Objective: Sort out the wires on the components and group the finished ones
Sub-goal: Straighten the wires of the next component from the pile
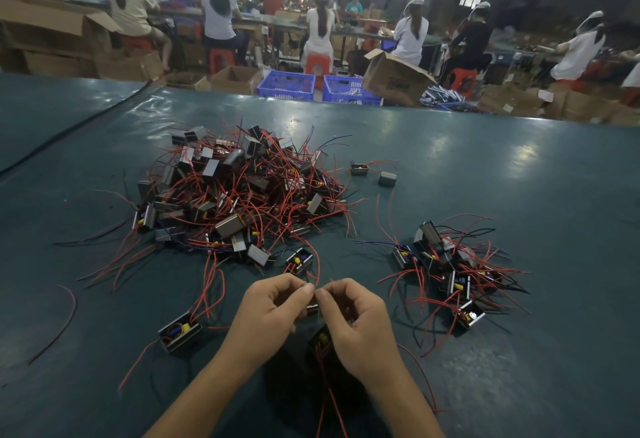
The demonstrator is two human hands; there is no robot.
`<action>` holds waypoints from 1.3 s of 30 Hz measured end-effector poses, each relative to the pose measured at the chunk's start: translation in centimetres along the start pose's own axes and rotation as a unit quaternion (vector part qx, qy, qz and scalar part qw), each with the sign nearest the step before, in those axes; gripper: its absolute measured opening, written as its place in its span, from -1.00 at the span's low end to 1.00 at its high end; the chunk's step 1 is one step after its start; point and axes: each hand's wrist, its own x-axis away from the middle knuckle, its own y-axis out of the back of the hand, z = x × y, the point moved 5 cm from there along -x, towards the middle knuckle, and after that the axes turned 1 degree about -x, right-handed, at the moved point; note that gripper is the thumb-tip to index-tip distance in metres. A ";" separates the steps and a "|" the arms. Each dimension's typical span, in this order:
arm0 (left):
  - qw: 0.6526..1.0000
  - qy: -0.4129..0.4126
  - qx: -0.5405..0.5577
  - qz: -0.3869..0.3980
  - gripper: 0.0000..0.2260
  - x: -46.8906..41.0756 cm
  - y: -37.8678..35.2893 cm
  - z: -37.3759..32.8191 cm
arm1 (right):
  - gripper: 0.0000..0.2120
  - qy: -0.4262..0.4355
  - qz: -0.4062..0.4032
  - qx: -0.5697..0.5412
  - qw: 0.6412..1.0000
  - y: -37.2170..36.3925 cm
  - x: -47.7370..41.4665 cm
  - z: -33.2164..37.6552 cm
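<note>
Partly hidden: component (320, 338) under right hand (356, 323) | left hand (272, 313), right hand both pinch one red wire (318, 266) | pinched end unclear

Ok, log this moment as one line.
left hand: pinches red wire | right hand: pinches it too | big pile: ahead | small group: right

No legible text anywhere. Dark print on side of tilted brown cardboard box (394, 81) beyond dark green table (485, 167): too blurred. Small black wired components (235, 195): any marking too small to tell.
</note>
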 end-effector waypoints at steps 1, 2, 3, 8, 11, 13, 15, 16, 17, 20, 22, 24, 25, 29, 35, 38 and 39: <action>0.998 0.037 0.045 0.008 -0.68 0.0 -0.2 0.2 | -0.86 0.011 -0.005 0.008 1.000 0.0 0.0 0.1; 0.992 0.078 0.093 0.017 -0.66 0.0 -0.4 0.5 | -0.89 0.025 -0.009 0.017 1.000 0.0 0.0 0.2; 0.983 0.119 0.138 0.027 -0.66 0.1 -0.6 0.8 | -0.92 0.041 -0.013 0.030 0.999 0.0 0.1 0.4; 0.943 0.221 0.242 0.065 -0.76 0.3 -1.2 1.7 | -0.95 0.110 -0.015 0.122 0.986 -0.1 0.3 0.9; 0.991 0.093 0.097 0.021 -0.70 0.0 -0.6 0.9 | -0.90 0.040 -0.022 0.051 0.998 0.1 0.2 0.3; 0.997 -0.063 -0.031 -0.021 -0.78 0.2 -0.1 -0.2 | -0.85 -0.020 -0.011 -0.025 0.999 0.1 0.0 0.0; 0.976 -0.179 -0.112 -0.044 -0.90 0.6 0.1 -1.0 | -0.81 -0.055 0.001 -0.068 0.996 0.2 -0.1 -0.2; 0.968 -0.211 -0.129 -0.045 -0.91 0.7 0.2 -1.2 | -0.80 -0.069 0.007 -0.086 0.994 0.2 -0.1 -0.3; 0.961 -0.236 -0.138 -0.043 -0.88 0.7 0.4 -1.3 | -0.78 -0.082 0.012 -0.105 0.991 0.2 -0.2 -0.4; 0.934 -0.315 -0.172 -0.004 -0.81 0.8 0.6 -1.7 | -0.73 -0.119 0.022 -0.159 0.980 0.1 -0.2 -0.8; 0.911 -0.361 -0.199 0.000 -0.80 1.1 0.7 -1.8 | -0.72 -0.130 0.023 -0.178 0.975 0.2 -0.3 -0.9; 0.902 -0.379 -0.207 -0.014 -0.81 1.2 0.7 -2.0 | -0.74 -0.135 0.021 -0.185 0.973 0.3 -0.3 -1.1; 0.905 -0.374 -0.203 -0.018 -0.82 1.2 0.7 -2.1 | -0.74 -0.134 0.021 -0.185 0.973 0.3 -0.3 -1.1; 0.916 -0.336 -0.216 -0.030 -0.85 1.0 1.0 -2.1 | -0.77 -0.121 0.018 -0.173 0.977 0.2 -0.2 -1.1; 0.974 -0.184 -0.131 -0.026 -0.89 -0.1 1.3 -1.0 | -0.86 -0.095 0.024 -0.116 0.988 0.5 -0.1 -0.7; 0.978 -0.156 -0.140 -0.004 -0.93 -0.3 1.2 -0.5 | -0.90 -0.066 0.020 -0.063 0.996 0.6 0.0 -0.4; 0.978 -0.155 -0.139 -0.001 -0.93 -0.3 1.2 -0.5 | -0.90 -0.056 0.017 -0.048 0.997 0.5 0.1 -0.3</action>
